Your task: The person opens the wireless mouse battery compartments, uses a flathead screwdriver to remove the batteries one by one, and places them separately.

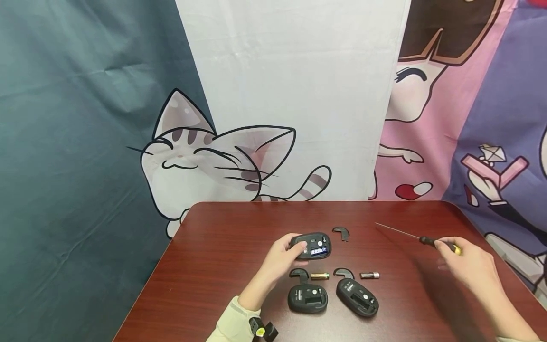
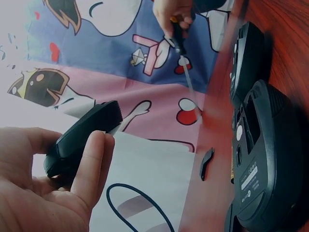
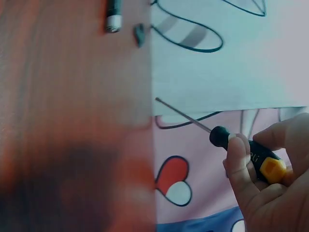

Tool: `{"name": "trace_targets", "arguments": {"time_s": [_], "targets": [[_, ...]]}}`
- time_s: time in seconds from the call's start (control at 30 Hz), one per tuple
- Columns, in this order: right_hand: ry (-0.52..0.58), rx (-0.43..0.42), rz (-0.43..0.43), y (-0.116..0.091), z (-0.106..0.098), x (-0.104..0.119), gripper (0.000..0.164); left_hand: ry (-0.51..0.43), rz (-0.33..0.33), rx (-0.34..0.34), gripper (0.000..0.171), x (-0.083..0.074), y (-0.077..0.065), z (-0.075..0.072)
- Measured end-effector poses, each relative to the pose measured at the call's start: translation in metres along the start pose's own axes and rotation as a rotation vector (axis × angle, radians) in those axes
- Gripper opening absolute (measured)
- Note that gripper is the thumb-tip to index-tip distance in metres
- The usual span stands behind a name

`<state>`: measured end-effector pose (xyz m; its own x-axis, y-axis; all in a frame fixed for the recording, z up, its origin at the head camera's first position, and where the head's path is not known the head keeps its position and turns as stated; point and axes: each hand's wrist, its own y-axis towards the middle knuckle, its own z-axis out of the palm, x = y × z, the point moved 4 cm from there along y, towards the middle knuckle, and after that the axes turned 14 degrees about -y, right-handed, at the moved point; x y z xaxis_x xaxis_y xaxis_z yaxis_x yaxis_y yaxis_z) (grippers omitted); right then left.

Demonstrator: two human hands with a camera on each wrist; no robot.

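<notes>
My left hand (image 1: 279, 259) grips a black computer mouse (image 1: 318, 240), its underside turned up and a blue battery (image 1: 318, 251) showing in the uncovered compartment. In the left wrist view the mouse (image 2: 79, 137) sits between thumb and fingers, above the table. My right hand (image 1: 467, 263) holds a screwdriver (image 1: 426, 240) by its black and yellow handle; the thin shaft points left, toward the back of the table. In the right wrist view the screwdriver's shaft (image 3: 183, 114) is bare, its tip touching nothing. A loose battery cover (image 1: 342, 232) lies just right of the held mouse.
Two more upturned mice, one at left (image 1: 307, 298) and one at right (image 1: 357, 297), lie nearer me. Behind them are two covers (image 1: 299, 274) (image 1: 344, 273), a gold-green battery (image 1: 319, 276) and a black-silver battery (image 1: 369, 275). A printed curtain (image 1: 299, 95) hangs behind the table (image 1: 205, 285).
</notes>
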<state>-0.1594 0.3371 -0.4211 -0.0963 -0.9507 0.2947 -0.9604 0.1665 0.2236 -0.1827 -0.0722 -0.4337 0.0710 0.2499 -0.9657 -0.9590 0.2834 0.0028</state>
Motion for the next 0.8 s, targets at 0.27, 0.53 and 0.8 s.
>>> {"name": "trace_targets", "arguments": {"time_s": [0.27, 0.53, 0.8], "targets": [[0.326, 0.041, 0.044, -0.002, -0.022, 0.003, 0.04, -0.004, -0.024, -0.015, 0.036, 0.0, 0.0, 0.001], [0.872, 0.106, -0.077, -0.004, -0.036, 0.018, 0.018, -0.016, -0.053, -0.015, 0.038, 0.004, 0.001, 0.002], [1.457, 0.092, -0.304, -0.011, -0.05, 0.03, 0.033, -0.051, -0.043, -0.036, 0.037, 0.005, 0.007, 0.005]]}}
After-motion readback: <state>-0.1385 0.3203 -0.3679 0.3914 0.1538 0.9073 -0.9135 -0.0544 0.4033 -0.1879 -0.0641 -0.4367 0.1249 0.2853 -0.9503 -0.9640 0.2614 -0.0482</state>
